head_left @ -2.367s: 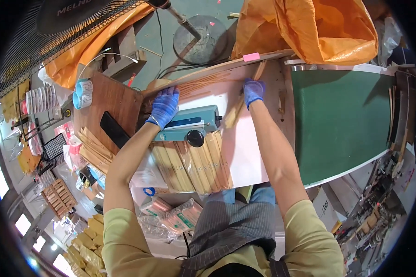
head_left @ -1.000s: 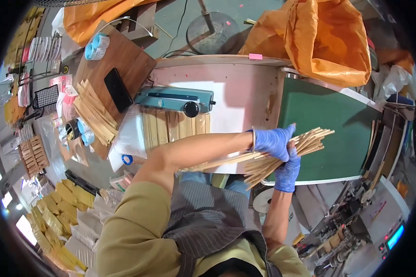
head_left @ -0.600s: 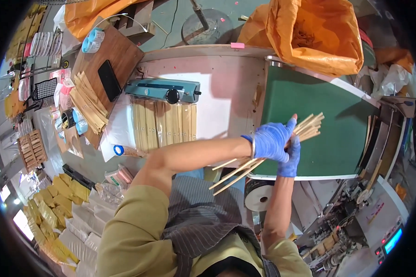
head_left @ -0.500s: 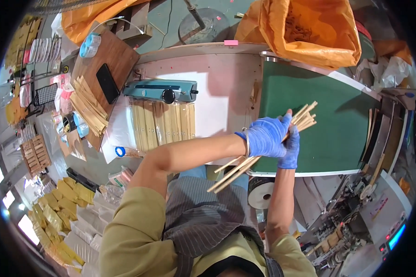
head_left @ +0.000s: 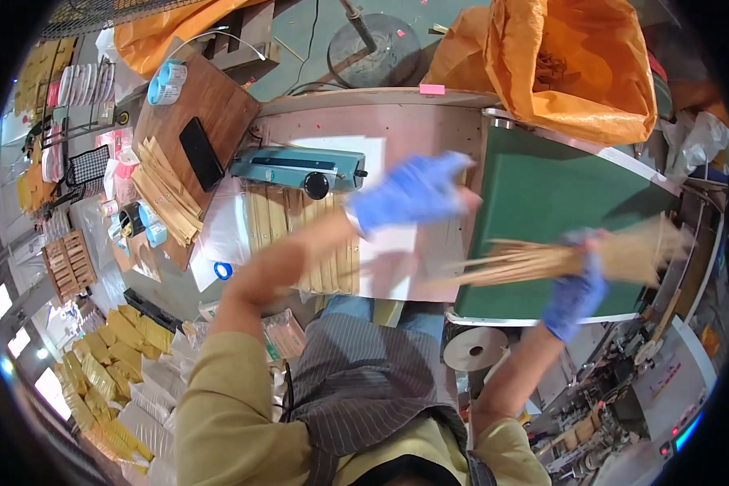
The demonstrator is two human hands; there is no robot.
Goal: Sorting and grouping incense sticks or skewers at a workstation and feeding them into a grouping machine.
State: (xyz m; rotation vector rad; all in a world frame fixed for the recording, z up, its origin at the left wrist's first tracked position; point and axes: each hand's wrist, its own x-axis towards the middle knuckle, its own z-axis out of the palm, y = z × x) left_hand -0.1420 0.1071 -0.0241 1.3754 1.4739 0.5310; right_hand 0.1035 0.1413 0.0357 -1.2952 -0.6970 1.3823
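Note:
My right hand (head_left: pixel 579 283), in a blue glove, is closed around a bundle of thin wooden sticks (head_left: pixel 514 261) above the green conveyor belt (head_left: pixel 567 178). The sticks lie nearly level, and their right ends are fanned out and blurred. My left hand (head_left: pixel 413 196), also blue-gloved, is smeared by motion over the white work surface, its thumb apart from the outstretched fingers and nothing visible in it. Near that hand's wrist is a teal bag sealer (head_left: pixel 296 168) with a black knob. Flat packs of sticks (head_left: pixel 332 259) lie in a row below it, partly behind my left forearm.
An orange sack (head_left: pixel 575 89) with loose pieces inside stands beyond the belt. To the left, a brown wooden board (head_left: pixel 190 97) holds a black phone (head_left: pixel 202 154) and loose sticks or sleeves (head_left: pixel 166 194). A roll of blue tape (head_left: pixel 223 270) sits near the front. Machinery (head_left: pixel 591 429) stands at right.
My hands have separated: the left swung off the bundle to the left, while the right carried the sticks to the right. The bundle has turned from diagonal to nearly level, and the view has shifted slightly.

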